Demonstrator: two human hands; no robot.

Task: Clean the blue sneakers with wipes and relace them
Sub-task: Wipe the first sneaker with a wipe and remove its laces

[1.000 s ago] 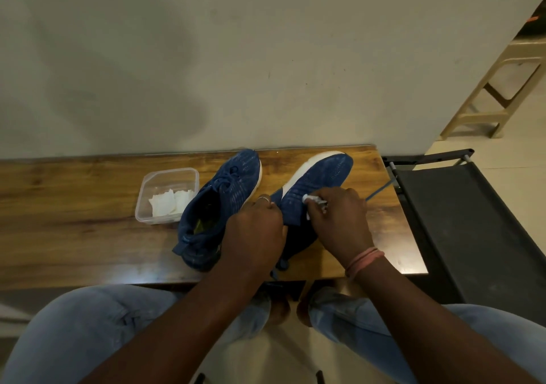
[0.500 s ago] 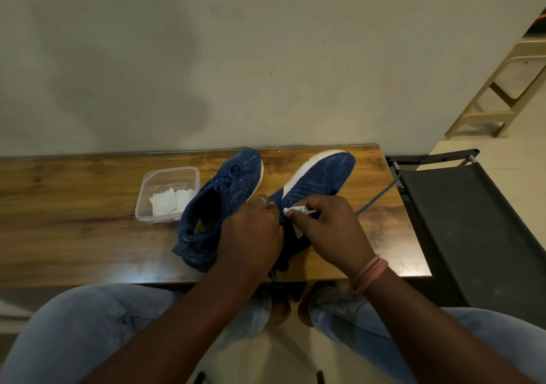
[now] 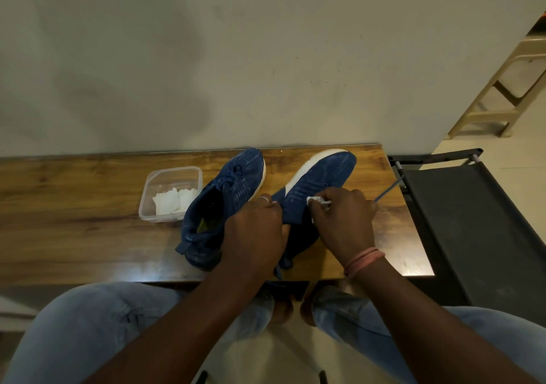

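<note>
We sit at a long wooden bench [image 3: 74, 230] set against a pale wall, with a black folding cot frame [image 3: 472, 221] just beside its right end. On the bench stand the two blue sneakers. The left sneaker [image 3: 224, 200] rests upright with its lace tied in, toe toward the wall. The right sneaker [image 3: 319, 177] lies tipped on its side so its white sole edge faces up, and it has no lace through its eyelets that we can see.

Our left hand [image 3: 254, 236] is curled round the collar and tongue of the tipped shoe, pinning it in place. Our right hand [image 3: 345, 221] pinches a crumpled white wipe [image 3: 317, 201] against the knit side of the upper. Behind that hand a thin blue shoelace [image 3: 390, 190] runs toward the bench's right end.

A clear plastic tub [image 3: 171, 177] holding folded wipes [image 3: 174, 200] sits just left of the laced shoe.

We judge the mesh upper to be soft and yielding, so it would buckle under a rubbing stroke; the firmer heel collar or the rubber sole looks like the better place to brace it. The shoe seems light enough to slide, and the damp wipe thin enough to tear or bunch.
</note>
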